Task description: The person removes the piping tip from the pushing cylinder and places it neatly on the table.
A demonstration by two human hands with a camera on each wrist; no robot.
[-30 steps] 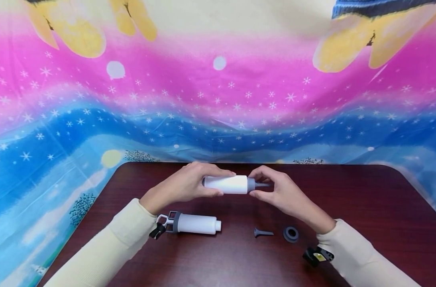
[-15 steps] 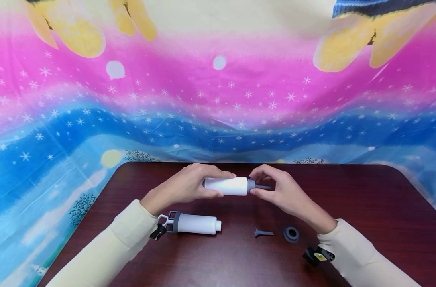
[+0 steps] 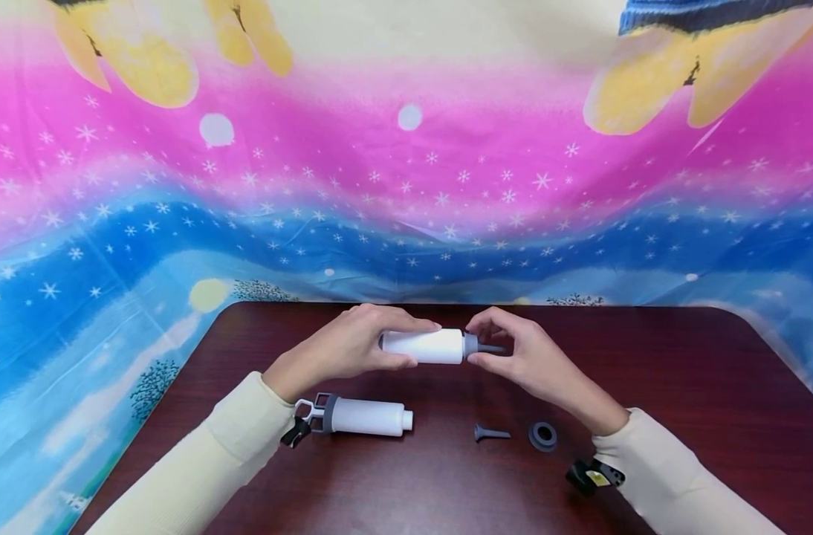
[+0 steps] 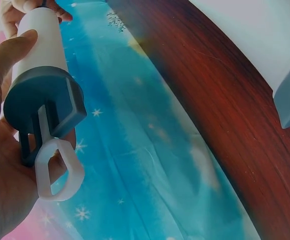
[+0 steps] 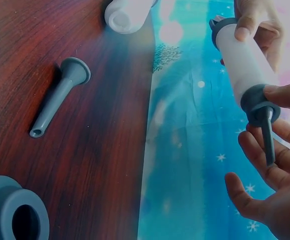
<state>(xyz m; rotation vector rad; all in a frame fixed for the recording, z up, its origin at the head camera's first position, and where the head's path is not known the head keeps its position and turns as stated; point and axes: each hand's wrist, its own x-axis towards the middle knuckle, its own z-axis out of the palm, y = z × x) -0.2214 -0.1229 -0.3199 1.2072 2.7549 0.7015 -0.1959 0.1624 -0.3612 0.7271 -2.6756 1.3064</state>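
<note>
My left hand (image 3: 349, 343) grips a white syringe (image 3: 425, 347) lying sideways above the table, thumb along its barrel. In the left wrist view its grey end collar (image 4: 32, 97) and white looped plunger handle (image 4: 78, 172) point back past the palm. At the other end, my right hand (image 3: 523, 357) pinches the grey screw ring (image 3: 470, 345) between thumb and fingers. A thin grey nozzle (image 5: 268, 142) sticks out of this ring toward the right palm. Whether the ring is fully seated on the barrel I cannot tell.
On the dark red table (image 3: 393, 498) lies a second white syringe (image 3: 368, 417) with its tip bare. To its right are a loose grey nozzle (image 3: 491, 433) and a loose grey ring (image 3: 542, 437). A printed cloth (image 3: 406, 186) hangs behind the table's far edge.
The held syringe has dropped very slightly, and the grey ring has shifted a little to the right with my right fingers. The things on the table have not moved.
</note>
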